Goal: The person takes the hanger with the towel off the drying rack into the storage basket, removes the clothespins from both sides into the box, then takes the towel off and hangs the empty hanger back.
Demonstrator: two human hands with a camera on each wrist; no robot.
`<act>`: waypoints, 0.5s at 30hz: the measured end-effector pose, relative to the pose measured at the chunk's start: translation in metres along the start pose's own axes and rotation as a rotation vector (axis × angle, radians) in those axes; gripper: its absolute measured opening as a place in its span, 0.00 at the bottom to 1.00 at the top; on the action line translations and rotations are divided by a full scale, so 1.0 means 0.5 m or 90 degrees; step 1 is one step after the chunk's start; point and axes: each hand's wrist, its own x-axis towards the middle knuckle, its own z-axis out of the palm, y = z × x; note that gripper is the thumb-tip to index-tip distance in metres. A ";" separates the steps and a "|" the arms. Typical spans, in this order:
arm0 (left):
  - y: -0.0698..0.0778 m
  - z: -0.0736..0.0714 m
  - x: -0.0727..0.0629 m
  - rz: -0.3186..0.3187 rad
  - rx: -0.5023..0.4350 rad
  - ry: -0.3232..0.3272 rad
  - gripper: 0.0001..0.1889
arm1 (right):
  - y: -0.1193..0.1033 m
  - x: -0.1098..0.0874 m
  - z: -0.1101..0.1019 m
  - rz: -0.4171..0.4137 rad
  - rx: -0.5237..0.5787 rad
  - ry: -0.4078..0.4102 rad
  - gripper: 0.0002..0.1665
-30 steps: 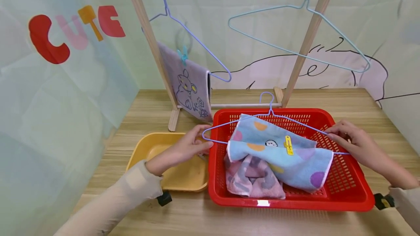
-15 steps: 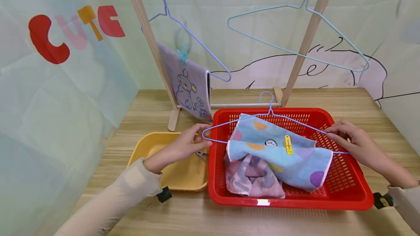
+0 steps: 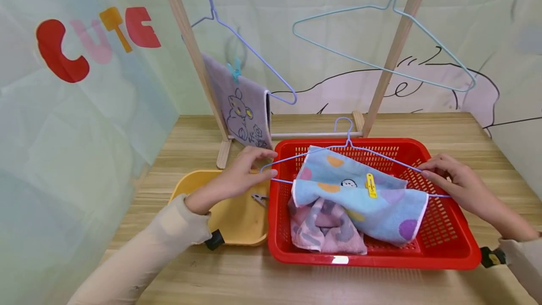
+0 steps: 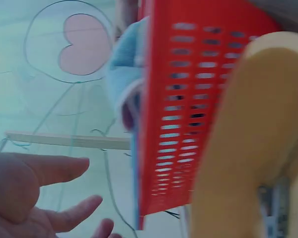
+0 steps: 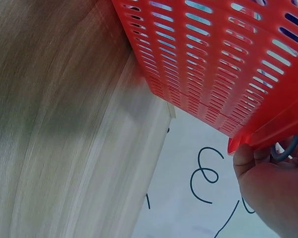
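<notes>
A purple wire hanger [image 3: 349, 143] lies across the red basket [image 3: 381, 261], its hook toward the back. Folded over its lower bar is a blue spotted towel [image 3: 360, 204], with a yellow clothes peg [image 3: 371, 186] on the fold. My right hand [image 3: 459, 183] pinches the hanger's right end. At the left end my left hand [image 3: 237, 180] is spread, thumb and fingers apart; in the left wrist view the left fingers [image 4: 64, 168] hold nothing. Below the blue towel, a pink and grey towel [image 3: 326, 234] is bunched in the basket.
Left of the basket stands a yellow tub [image 3: 237, 237] with a metal-looking clip [image 3: 259, 199] inside. Behind rises a wooden rack [image 3: 395, 51], where a turquoise hanger [image 3: 338, 51] and another purple hanger [image 3: 254, 51] hang. A grey towel [image 3: 247, 112] with a turquoise peg [image 3: 235, 70] drapes there.
My left hand has let go of the hanger's left end, spreading its fingers and rising slightly. The right hand, hanger and blue towel stay nearly still.
</notes>
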 end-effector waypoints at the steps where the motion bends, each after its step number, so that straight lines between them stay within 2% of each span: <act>1: 0.005 -0.003 0.002 0.006 0.004 0.004 0.22 | 0.000 0.000 0.000 -0.001 0.000 -0.002 0.13; 3: 0.016 -0.007 0.009 0.014 0.004 0.004 0.21 | 0.000 -0.001 -0.001 -0.003 0.000 -0.005 0.13; 7: 0.041 -0.007 0.030 0.033 0.019 -0.026 0.19 | 0.000 -0.001 -0.002 -0.003 0.003 -0.005 0.13; 15: 0.101 0.021 0.095 0.077 0.011 -0.102 0.16 | -0.001 0.001 -0.002 -0.001 -0.003 -0.005 0.13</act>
